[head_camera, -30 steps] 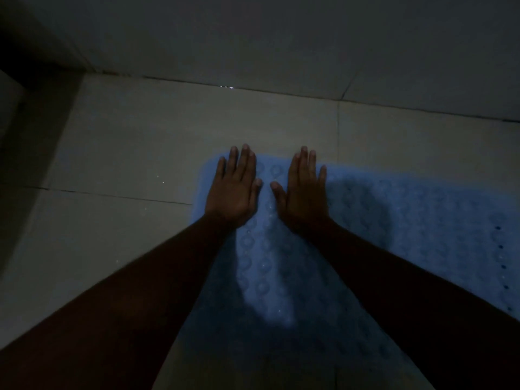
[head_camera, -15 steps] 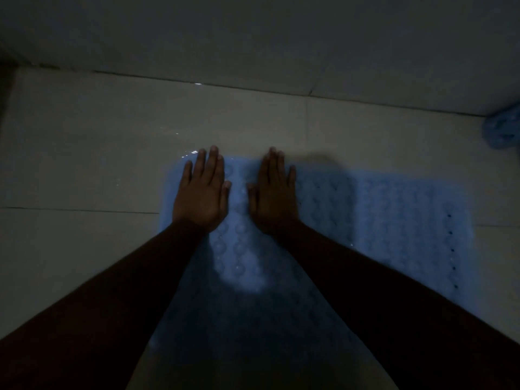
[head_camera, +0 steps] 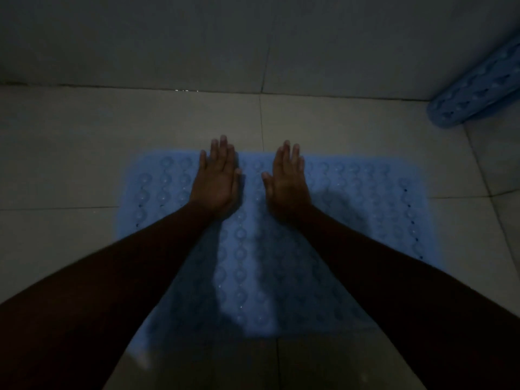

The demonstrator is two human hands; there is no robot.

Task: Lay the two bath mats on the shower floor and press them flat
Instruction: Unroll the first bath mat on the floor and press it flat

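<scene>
Your left hand and right hand press flat, fingers straight, on the far edge of the blue bath mat spread on the shower floor. The second mat, seemingly rolled, lies far right, nearer your right hand.

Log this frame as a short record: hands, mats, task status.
left hand: flat, palm down on the laid mat's far edge
right hand: likewise, apart from the left
laid mat: blue, spread on the tiled floor
second mat: blue, rolled, far right by the wall
status: one mat down, one not yet laid
light: dim
</scene>
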